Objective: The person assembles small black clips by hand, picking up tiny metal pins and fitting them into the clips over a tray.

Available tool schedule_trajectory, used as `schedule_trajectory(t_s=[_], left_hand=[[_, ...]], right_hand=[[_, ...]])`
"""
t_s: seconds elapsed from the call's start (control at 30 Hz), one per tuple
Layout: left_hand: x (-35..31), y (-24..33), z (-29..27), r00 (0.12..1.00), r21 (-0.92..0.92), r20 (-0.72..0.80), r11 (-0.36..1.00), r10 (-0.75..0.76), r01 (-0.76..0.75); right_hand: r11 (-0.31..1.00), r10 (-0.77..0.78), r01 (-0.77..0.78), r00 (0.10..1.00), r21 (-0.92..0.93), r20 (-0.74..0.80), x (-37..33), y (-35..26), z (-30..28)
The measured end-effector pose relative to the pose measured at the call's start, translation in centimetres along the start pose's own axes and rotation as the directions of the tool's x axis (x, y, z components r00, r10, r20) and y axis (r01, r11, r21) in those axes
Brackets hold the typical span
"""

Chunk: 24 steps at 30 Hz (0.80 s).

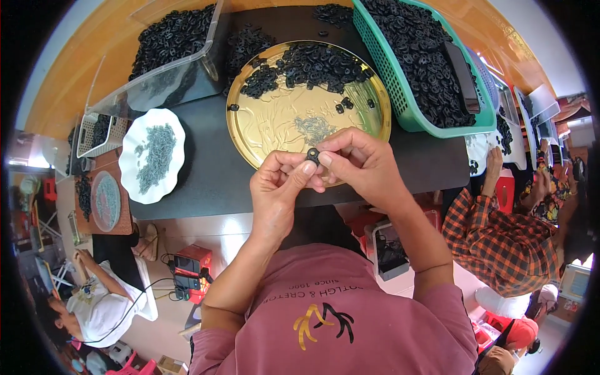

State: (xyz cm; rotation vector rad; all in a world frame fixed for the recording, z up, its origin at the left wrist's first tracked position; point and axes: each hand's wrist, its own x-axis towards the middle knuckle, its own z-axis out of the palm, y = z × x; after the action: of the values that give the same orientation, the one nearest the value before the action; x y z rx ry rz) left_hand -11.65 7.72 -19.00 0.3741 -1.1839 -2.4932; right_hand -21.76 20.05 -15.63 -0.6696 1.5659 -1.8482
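Note:
Over the near rim of a round gold tray [250, 134], both my hands meet around one small black ring-shaped part [313, 155]. My left hand [282, 181] pinches it between thumb and fingers. My right hand [357, 159] closes its thumb and fingertips at the part's right side; whether a thin pin sits between them is too small to see. On the tray, a pile of black parts [319, 65] lies along the far side, with a few loose ones nearer. A small heap of thin silvery pins [312, 128] rests just beyond my fingers.
A white scalloped plate [132, 156] of silvery pins stands left. Behind it is a clear plastic bin [187, 69] of black parts. A green basket [369, 47] heaped with black parts stands right, a dark block [461, 78] on it. Other people sit at both sides.

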Motion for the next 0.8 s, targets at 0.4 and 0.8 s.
schedule_trajectory(t_s=[0.4, 0.8], left_hand=[[0.5, 1.3, -1.6, 0.869, 0.46, 0.377, 0.749, 0.321, -0.476], [0.8, 1.7, -1.8, 0.817, 0.584, 0.415, 0.572, 0.4, -0.577]], right_hand=[[0.963, 0.261, -0.27, 0.938, 0.008, 0.228, 0.8, -2.1, -1.1], [0.964, 0.246, -0.219, 0.95, -0.151, 0.19, -0.3, -1.6, -0.1]])
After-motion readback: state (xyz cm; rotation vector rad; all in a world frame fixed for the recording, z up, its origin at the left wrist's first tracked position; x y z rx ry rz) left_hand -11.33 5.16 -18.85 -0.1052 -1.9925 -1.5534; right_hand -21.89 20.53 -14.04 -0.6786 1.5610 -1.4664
